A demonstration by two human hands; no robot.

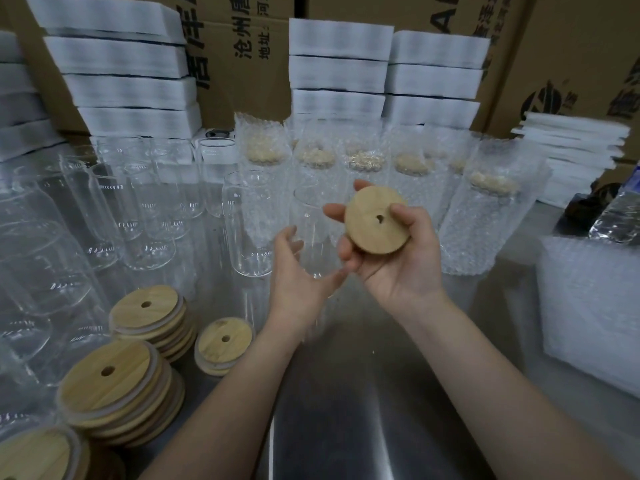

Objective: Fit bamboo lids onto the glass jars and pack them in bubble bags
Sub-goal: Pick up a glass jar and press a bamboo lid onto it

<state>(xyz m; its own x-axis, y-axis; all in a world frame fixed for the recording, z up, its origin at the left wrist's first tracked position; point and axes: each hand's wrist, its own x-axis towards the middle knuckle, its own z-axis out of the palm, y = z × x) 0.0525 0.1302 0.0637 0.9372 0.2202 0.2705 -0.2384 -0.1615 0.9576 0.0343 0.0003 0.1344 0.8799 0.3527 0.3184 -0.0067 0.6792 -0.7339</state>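
Observation:
My right hand (388,258) grips a round bamboo lid (375,220) with a small centre hole, tilted up above the steel table. My left hand (298,268) is open, palm turned right, its fingers beside an empty glass jar (311,223) that stands just behind both hands. Several more bare glass jars (138,209) crowd the left half of the table. Stacks of bamboo lids (117,386) lie at the near left. Several lidded jars in bubble bags (481,216) stand in a row at the back right.
A pile of flat bubble bags (595,306) lies at the right edge. White foam stacks (131,81) and cardboard boxes (571,64) wall off the back. The steel table (363,393) stretches between my forearms.

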